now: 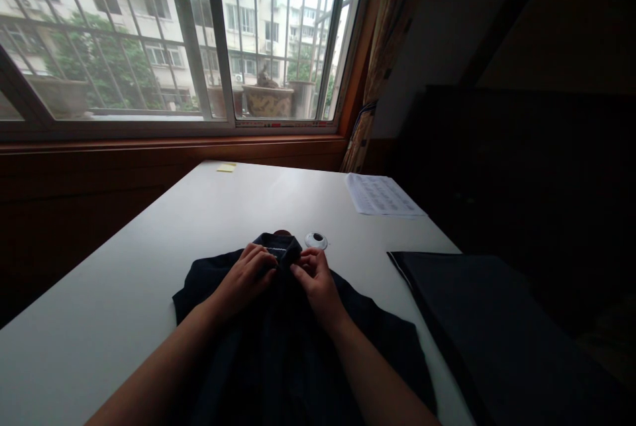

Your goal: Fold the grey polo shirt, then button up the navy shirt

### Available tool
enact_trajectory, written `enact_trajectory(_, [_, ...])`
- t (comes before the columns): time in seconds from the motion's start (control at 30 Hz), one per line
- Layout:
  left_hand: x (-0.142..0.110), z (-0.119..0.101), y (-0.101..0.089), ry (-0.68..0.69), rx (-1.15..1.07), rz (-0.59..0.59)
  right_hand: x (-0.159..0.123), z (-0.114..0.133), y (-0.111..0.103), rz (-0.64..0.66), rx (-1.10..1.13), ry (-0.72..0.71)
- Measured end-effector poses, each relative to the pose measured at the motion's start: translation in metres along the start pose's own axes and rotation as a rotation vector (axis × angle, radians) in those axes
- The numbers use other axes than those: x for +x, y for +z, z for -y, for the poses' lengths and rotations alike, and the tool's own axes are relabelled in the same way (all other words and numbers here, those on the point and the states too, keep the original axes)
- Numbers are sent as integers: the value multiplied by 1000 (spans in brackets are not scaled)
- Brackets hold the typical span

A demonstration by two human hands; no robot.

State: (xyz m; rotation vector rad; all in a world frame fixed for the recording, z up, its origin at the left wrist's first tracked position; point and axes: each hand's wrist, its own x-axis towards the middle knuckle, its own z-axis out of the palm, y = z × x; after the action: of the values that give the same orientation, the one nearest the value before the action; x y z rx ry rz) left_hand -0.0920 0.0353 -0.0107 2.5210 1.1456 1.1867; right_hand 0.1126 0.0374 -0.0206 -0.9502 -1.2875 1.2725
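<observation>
A dark navy shirt [377, 320] lies spread on the white table, its collar pointing away from me. My left hand [253, 270] is closed on the left side of the collar [271, 240], near the neck opening. On the other side, my right hand [313, 270] pinches the collar's right edge between thumb and fingers. The two hands are close together, with the collar front between them. A pale line shows inside the neckband. What lies directly under the fingertips is too dark to make out.
Just beyond the collar sits a round white object with a dark centre [317, 240]; a brown round thing [282, 232] is partly hidden by the collar. Printed sheets [382, 194] and a yellow note [226, 167] lie on the white table [124, 267]. Dark folded fabric [477, 307] covers its right edge.
</observation>
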Motion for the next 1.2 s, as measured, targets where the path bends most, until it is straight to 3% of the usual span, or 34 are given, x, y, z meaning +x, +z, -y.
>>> enact_trajectory(0.23, [-1,0,-1,15,-13,0,-2,11,0,97,-330,-251])
enact_trajectory(0.4, [-2,-3,-2,37,-32,1,-1,12,0,142,-383,-180])
enact_trajectory(0.6, [-2,-2,0,22,-38,13,1,16,-1,236,-212,-127])
enact_trajectory(0.9, [-1,-3,-1,2,-115,-36,1,17,-2,221,-150,-82])
enact_trajectory(1.2, [1,-4,-4,-14,-108,-64,-1,18,0,177,-292,-153])
